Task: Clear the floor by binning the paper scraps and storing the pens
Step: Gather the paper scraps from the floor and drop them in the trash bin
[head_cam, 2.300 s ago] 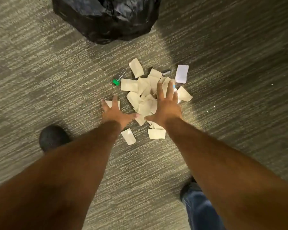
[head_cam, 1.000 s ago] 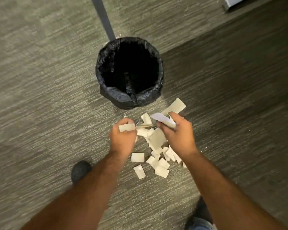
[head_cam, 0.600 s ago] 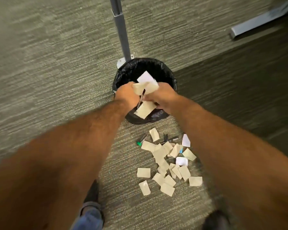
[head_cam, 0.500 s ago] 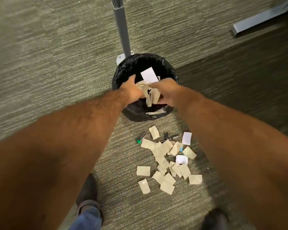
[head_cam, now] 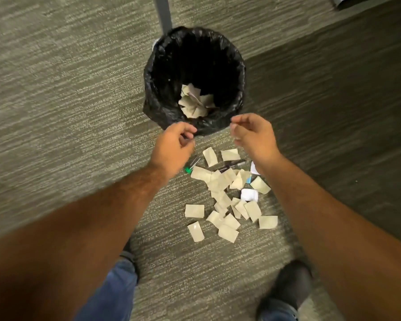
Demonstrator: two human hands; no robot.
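We see both hands held out over the grey carpet (head_cam: 56, 100), just short of the near rim of the bin (head_cam: 237, 72), which is lined with a black bag. The left hand (head_cam: 171, 151) has its fingers loosely curled with the thumb close to the fingertips, and nothing shows between them; the right hand (head_cam: 255, 135) is much the same, fingers bent and slightly apart, thumb and forefinger close together but pinching nothing that we can make out. Down in the bottom of the bin lies a small heap of tan paper pieces (head_cam: 195, 101). On the carpet between the bin and the person's feet lies a scatter of paper scraps (head_cam: 225, 198), mostly tan, with a white one (head_cam: 249, 195) towards the right side of the scatter and another white piece partly hidden by the right wrist. At the bin end of that scatter we see a pen with a green end (head_cam: 191, 165), lying just beside the left hand in the view, and a dark pen (head_cam: 233, 165) lying across the top of the pile, partly under the scraps. A small patch of light blue shows among the papers near the right wrist; we cannot tell what it is. A grey post (head_cam: 163, 12) rises behind the bin. Dark shoes (head_cam: 289, 286) and blue trouser legs stand at the near edge of the view.
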